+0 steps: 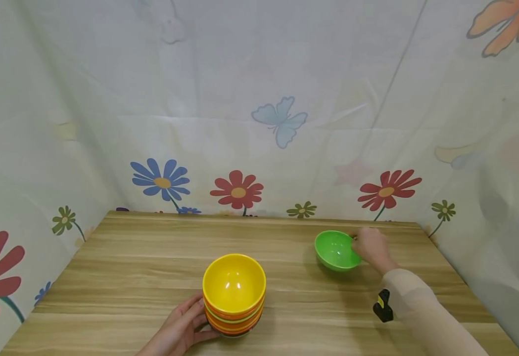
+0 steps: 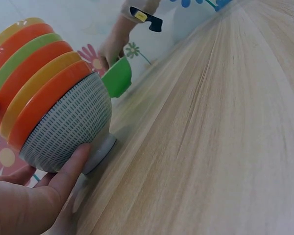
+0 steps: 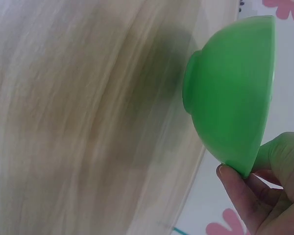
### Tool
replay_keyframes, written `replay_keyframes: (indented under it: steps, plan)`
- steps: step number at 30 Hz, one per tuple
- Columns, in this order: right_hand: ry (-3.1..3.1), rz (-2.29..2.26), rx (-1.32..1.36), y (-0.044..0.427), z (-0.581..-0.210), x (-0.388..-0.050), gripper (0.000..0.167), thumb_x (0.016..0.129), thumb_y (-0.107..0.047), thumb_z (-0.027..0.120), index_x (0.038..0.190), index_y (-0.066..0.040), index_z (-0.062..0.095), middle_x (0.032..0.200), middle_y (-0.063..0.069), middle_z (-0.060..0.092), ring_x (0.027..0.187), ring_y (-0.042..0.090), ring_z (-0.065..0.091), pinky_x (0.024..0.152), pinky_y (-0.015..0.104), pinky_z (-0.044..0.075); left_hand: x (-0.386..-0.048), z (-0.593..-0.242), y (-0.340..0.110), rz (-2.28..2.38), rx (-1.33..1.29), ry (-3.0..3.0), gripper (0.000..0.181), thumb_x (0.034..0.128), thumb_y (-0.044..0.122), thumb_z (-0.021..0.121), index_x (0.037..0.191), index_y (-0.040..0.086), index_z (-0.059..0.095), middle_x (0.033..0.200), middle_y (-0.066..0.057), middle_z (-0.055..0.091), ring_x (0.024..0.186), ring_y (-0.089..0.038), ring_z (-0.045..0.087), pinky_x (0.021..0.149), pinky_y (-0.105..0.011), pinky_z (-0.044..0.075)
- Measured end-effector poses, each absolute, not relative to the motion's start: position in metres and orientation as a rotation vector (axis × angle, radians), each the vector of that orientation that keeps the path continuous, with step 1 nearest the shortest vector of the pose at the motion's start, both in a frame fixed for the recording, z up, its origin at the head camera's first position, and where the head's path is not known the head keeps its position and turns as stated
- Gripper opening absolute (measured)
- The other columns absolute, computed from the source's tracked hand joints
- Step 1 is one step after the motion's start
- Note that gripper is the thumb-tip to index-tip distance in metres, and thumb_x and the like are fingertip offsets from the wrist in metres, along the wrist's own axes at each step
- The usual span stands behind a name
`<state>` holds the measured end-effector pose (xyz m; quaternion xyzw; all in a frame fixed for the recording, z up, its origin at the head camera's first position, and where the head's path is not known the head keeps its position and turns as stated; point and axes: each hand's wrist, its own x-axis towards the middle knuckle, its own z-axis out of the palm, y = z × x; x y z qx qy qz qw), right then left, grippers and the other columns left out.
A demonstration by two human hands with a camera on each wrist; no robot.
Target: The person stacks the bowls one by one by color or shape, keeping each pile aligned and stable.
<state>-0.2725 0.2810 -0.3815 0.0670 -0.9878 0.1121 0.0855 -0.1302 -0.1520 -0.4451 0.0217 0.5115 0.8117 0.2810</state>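
Observation:
In the head view, a stack of nested bowls (image 1: 234, 287) stands at the table's front middle, a yellow bowl on top. The left wrist view shows orange, green and yellow bowls above a white bowl with dark green dashes (image 2: 71, 117). My left hand (image 1: 181, 324) holds the stack low on its left side, thumb against the patterned bowl. Farther back to the right, my right hand (image 1: 373, 248) pinches the rim of a green bowl (image 1: 336, 251), thumb and fingers on either side. That bowl (image 3: 230, 88) seems slightly above the table, its shadow beneath.
Both things are over a wood-grain table (image 1: 152, 257). A pale curtain (image 1: 223, 109) printed with flowers and butterflies hangs behind it and along both sides. A black strap piece with a yellow mark (image 1: 383, 305) is on the right sleeve.

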Motion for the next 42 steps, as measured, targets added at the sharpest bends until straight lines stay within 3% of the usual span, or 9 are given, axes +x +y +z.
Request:
replay_keyframes:
  steps: [5,16,31,42]
  plan:
    - [-2.915,0.347,0.267,0.272,-0.375,-0.272,0.024,0.069,0.005,0.055,0.088,0.007,0.07,0.084,0.021,0.068,0.069,0.025,0.062,0.053,0.033,0.049,-0.131,-0.446,-0.152,2.173,0.055,1.373,0.062,0.0961,0.035,0.046,0.142,0.001,0.022,0.121,-0.002,0.057,0.11,-0.017,0.055,0.097,-0.052,0.041]
    - [-2.933,0.423,0.336,0.25,-0.365,-0.274,0.022,0.073,0.006,0.056,0.09,0.006,0.07,0.083,0.019,0.068,0.057,0.014,0.057,0.047,0.024,0.049,-0.13,-0.445,-0.153,2.173,0.059,1.369,0.06,0.0963,0.035,0.046,0.142,0.002,0.024,0.121,-0.002,0.057,0.11,-0.017,0.055,0.097,-0.051,0.041]
    - [-2.868,0.399,0.507,0.213,-0.356,-0.269,0.015,0.078,-0.001,0.06,0.085,-0.001,0.073,0.077,0.011,0.069,0.057,0.012,0.057,0.046,0.023,0.046,-0.131,-0.444,-0.152,2.173,0.074,1.369,0.06,0.0974,0.033,0.044,0.142,0.001,0.022,0.12,-0.002,0.058,0.109,-0.016,0.055,0.097,-0.051,0.041]
    - [-2.73,0.376,0.694,0.194,-0.345,-0.264,0.014,0.075,0.001,0.06,0.08,-0.003,0.073,0.07,0.008,0.068,0.052,0.01,0.053,0.043,0.02,0.042,-0.131,-0.444,-0.152,2.167,0.094,1.372,0.06,0.0974,0.033,0.044,0.142,0.001,0.021,0.12,-0.002,0.058,0.109,-0.016,0.055,0.097,-0.05,0.042]
